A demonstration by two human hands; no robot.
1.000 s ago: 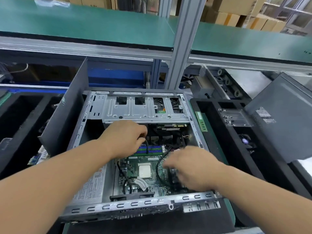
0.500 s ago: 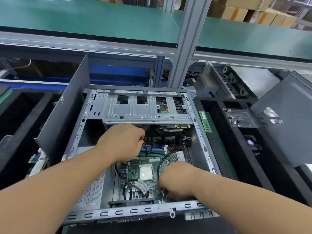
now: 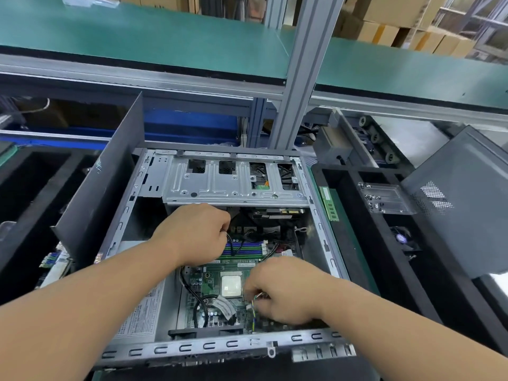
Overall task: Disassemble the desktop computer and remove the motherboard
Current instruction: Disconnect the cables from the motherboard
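Open grey steel computer case (image 3: 324, 237): green motherboard (image 3: 211, 281) still seated. Left hand (image 3: 196, 233) grips black cable (image 3: 230, 244) at 12 o'clock; right hand (image 3: 283, 291) pinches thin coloured wires (image 3: 254, 301) at 4 o'clock. Unplugging unfinished.

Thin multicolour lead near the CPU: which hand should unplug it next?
Right. The right hand already pinches the thin multicolour lead beside the CPU; the left hand is farther back, holding a black cable over the memory slots.

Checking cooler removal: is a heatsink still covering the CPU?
No, the CPU sits bare on the motherboard, its metal lid fully exposed.
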